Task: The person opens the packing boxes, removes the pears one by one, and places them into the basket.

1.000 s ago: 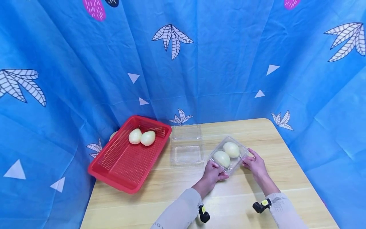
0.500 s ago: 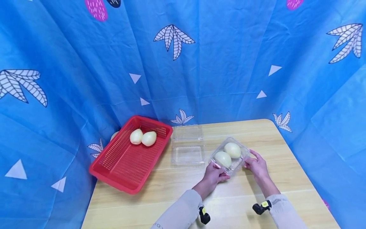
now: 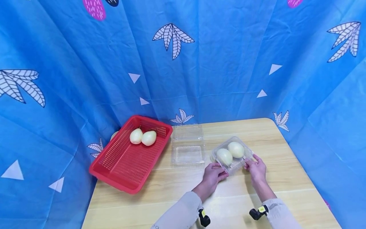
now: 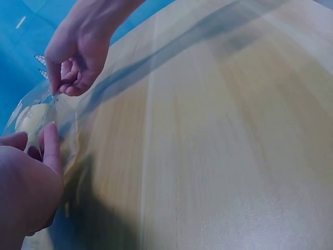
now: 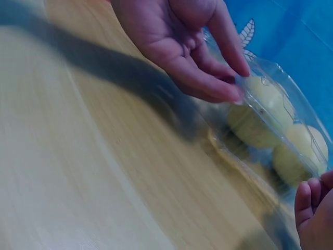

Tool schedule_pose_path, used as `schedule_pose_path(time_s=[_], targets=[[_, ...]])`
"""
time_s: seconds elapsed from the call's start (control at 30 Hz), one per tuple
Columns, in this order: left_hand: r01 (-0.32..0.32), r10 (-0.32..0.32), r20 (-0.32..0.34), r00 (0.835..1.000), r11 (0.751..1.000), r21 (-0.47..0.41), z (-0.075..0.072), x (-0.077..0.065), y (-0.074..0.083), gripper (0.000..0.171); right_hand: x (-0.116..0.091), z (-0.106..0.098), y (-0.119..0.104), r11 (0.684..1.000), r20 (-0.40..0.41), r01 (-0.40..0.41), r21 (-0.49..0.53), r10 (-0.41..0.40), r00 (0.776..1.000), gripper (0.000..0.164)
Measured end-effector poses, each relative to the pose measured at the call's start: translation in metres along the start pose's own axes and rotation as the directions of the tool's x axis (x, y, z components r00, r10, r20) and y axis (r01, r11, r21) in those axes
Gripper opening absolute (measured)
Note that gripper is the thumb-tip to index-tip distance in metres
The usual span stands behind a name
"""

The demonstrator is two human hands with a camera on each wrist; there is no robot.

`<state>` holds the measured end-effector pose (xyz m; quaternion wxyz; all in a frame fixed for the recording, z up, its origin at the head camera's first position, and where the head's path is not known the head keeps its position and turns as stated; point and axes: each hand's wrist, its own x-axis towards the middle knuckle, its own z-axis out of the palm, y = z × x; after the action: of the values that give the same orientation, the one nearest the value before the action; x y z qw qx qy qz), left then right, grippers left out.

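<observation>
Two pale yellow, round fruits [image 3: 236, 149] that look like pears lie side by side in a clear plastic clamshell box [image 3: 235, 139]. At the box's near left corner, my left hand [image 3: 211, 178] pinches the rim between thumb and fingers. My right hand [image 3: 257, 169] pinches the near right corner. The box looks tilted, and the right wrist view shows its near edge [image 5: 270, 127] running between both hands. In the left wrist view my left hand [image 4: 31, 187] is close up, with the right hand [image 4: 78, 60] beyond it.
A red plastic basket [image 3: 125, 187] at the left holds two similar pale fruits [image 3: 136, 136]. Between basket and hands, another clear clamshell box [image 3: 188, 154] lies opened flat on the wooden table [image 3: 228, 206]. A blue patterned curtain [image 3: 223, 73] hangs around the table.
The box with its fruits has shifted slightly right and turned a little, both hands still holding it. The basket and the other box have stayed in place.
</observation>
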<state>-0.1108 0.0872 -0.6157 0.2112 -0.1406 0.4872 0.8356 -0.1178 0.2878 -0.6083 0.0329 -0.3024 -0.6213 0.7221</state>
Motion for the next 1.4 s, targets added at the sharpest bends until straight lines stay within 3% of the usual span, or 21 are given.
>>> schedule_pose_path(time_s=[0.27,0.5,0.7,0.93,1.13,1.4], targets=[[-0.023,0.023,-0.031,0.999,1.0,0.002,0.004,-0.001,0.0,0.038,-0.007,0.008,0.004,0.999,-0.042,0.035,0.029,-0.033,0.999,0.065],[-0.072,0.075,-0.066,0.995,0.996,0.057,0.003,0.002,0.0,0.034,-0.007,-0.002,0.006,0.999,0.098,0.007,0.052,-0.012,0.995,0.062],[-0.104,0.109,-0.058,0.992,0.99,0.091,0.003,0.006,0.004,0.032,0.0,-0.026,-0.004,0.994,0.297,-0.076,0.082,0.048,0.954,0.057],[-0.097,0.109,-0.065,0.992,0.983,0.157,0.001,0.009,0.008,0.03,0.01,-0.047,-0.011,0.988,0.355,-0.103,0.117,0.055,0.933,0.02],[-0.076,0.089,-0.062,0.994,0.978,0.193,-0.002,0.01,0.008,0.029,0.016,-0.06,-0.009,0.977,0.406,-0.157,0.147,0.085,0.91,0.026],[-0.087,0.101,-0.043,0.994,0.961,0.263,-0.004,0.01,0.011,0.029,0.029,-0.071,-0.017,0.994,0.469,-0.113,-0.009,0.104,0.877,0.023]])
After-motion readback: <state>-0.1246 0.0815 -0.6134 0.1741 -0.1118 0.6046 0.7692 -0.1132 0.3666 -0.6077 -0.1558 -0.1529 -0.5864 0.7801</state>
